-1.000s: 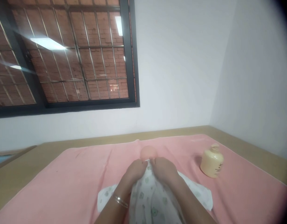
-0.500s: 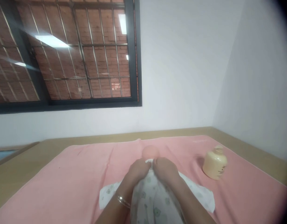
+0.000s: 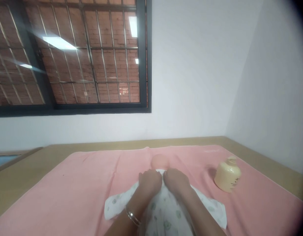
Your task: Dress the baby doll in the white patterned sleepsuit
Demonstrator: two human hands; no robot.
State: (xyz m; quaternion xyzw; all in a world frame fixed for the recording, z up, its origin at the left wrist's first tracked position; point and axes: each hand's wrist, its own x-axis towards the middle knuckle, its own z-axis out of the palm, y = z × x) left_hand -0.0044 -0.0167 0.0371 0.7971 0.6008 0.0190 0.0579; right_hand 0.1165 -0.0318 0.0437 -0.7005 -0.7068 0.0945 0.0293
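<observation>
A white baby garment (image 3: 166,209) with a green leaf-like print lies in front of me, its sleeves spread to both sides. Beyond its collar shows a smooth, round, skin-coloured head (image 3: 160,161), seemingly a doll's; the body is hidden under the cloth. My left hand (image 3: 151,182), with a silver bangle on the wrist, is closed on the garment's front just below the collar. Close beside it, my right hand (image 3: 176,179) grips the same front edge with curled fingers. The fingertips of both hands are hidden.
A pink cloth (image 3: 87,183) covers much of the tan table (image 3: 16,178). To the right stands a cream, rounded bottle (image 3: 227,175) with dark markings. Behind are a white wall (image 3: 191,82) and a barred window (image 3: 97,59).
Both hands have moved slightly down the garment's front, away from the head, and a little more of the collar shows. The view has shifted slightly.
</observation>
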